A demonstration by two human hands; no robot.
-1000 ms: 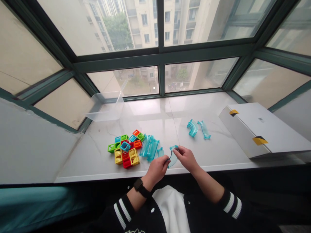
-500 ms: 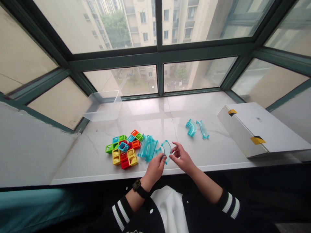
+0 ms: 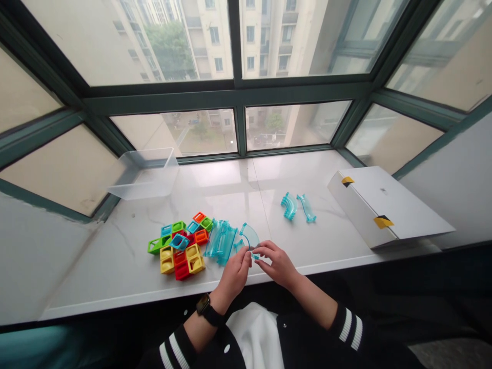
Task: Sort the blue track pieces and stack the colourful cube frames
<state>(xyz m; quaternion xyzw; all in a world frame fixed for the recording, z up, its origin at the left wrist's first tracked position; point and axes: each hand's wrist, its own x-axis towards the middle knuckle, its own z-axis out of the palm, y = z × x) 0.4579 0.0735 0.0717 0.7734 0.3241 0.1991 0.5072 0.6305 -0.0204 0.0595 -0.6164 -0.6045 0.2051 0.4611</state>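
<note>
Holding a clear blue curved track piece [image 3: 251, 236] to the right of the block pile [image 3: 180, 257], past the stacked track pieces [image 3: 222, 241]; left hand [image 3: 235, 267] has thumb and fingers [image 3: 246, 254] closed on its near part, most of the curve reaching out beyond those fingertips, away from the body; right hand [image 3: 280, 263] comes in from the far side of the piece, thumb and fingers bent and a little apart about its near end; whether they grip it or merely touch, cannot tell.

Block pile taken as landmark: red, yellow, green, blue and orange blocks crowded together on the white sill [image 3: 126, 279]; stacked track pieces, same clear blue, lie just beside it on the right; a nested bundle of curved pieces [image 3: 289, 206] lies well to its right and farther toward the window, with a single wavy piece [image 3: 306, 208] next to the bundle; white box [image 3: 392, 200] farthest right of the pile, yellow-and-black tabs on its edge; clear plastic tub [image 3: 144, 190] behind the pile, leftward, near the glass; dark watch [image 3: 203, 305] on the left wrist, nearer the body than the pile.
</note>
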